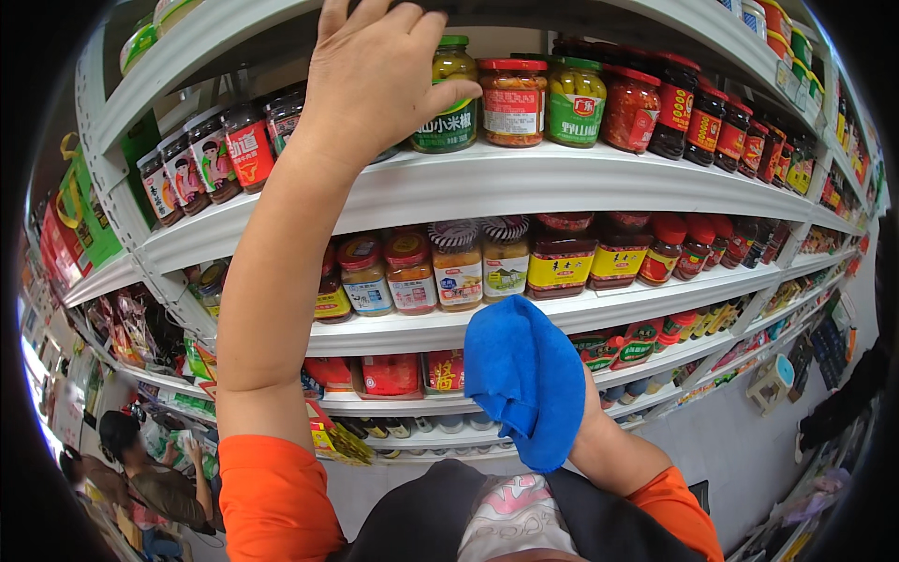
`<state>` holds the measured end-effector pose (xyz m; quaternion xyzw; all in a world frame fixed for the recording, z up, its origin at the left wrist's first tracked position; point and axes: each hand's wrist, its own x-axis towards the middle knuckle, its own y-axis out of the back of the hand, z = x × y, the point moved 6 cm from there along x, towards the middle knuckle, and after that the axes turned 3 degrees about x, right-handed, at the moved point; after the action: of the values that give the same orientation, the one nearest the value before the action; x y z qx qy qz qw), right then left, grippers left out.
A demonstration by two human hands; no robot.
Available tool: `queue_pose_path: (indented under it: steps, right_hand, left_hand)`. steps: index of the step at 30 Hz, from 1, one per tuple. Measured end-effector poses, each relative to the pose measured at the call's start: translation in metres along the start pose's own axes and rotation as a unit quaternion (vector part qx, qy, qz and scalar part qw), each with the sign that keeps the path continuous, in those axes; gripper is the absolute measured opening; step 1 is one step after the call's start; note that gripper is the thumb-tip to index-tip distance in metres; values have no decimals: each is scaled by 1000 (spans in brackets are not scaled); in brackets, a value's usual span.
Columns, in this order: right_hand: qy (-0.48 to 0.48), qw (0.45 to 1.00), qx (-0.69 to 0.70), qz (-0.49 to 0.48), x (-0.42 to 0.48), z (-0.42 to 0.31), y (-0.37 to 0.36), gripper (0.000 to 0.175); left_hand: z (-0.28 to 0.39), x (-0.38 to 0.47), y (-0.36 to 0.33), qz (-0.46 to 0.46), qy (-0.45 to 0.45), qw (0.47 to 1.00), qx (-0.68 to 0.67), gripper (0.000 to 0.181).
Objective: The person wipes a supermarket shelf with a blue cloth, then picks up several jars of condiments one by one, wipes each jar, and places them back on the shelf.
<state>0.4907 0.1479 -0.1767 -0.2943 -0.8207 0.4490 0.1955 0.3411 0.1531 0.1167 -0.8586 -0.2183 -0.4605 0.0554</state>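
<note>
My left hand is raised in front of the upper jar shelf, fingers spread and the back of the hand towards me. Its thumb crosses in front of a green-labelled glass jar of pickled peppers. The palm side is hidden, so whether it touches a jar does not show. Under it, the base of another jar peeks out at the shelf edge. Lower down, my right hand holds a folded blue cloth, which covers most of its fingers. Beside the thumb stand a red-lidded jar and a green-lidded pepper jar.
White metal shelving curves across the view, with sauce jars on the middle level and red packs below. A shelf beam runs overhead. People are at lower left; a stool stands on the right.
</note>
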Motion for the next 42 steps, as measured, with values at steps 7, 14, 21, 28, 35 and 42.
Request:
queue_pose_path:
  steps: [7, 14, 21, 28, 35, 42]
  right_hand:
    - [-2, 995, -16, 94, -1, -5, 1, 55]
    - [-8, 992, -24, 123, 6, -10, 6, 55]
    - [-25, 994, -39, 103, 13, -13, 9, 55]
    - [-36, 994, -22, 97, 11, -17, 6, 55]
    - [-30, 957, 186, -219, 11, -29, -12, 56]
    - [168, 968, -128, -138, 16, -41, -25, 55]
  left_hand:
    - [8, -14, -6, 28, 15, 999, -43, 67]
    - [8, -21, 4, 115, 25, 986, -122, 68]
    - [9, -21, 5, 42, 55, 981, -183, 66]
    - [14, -23, -1, 92, 84, 915, -383, 62]
    - [32, -47, 41, 243, -19, 939, -242, 66]
    - [81, -97, 84, 199, 21, 884, -423, 77]
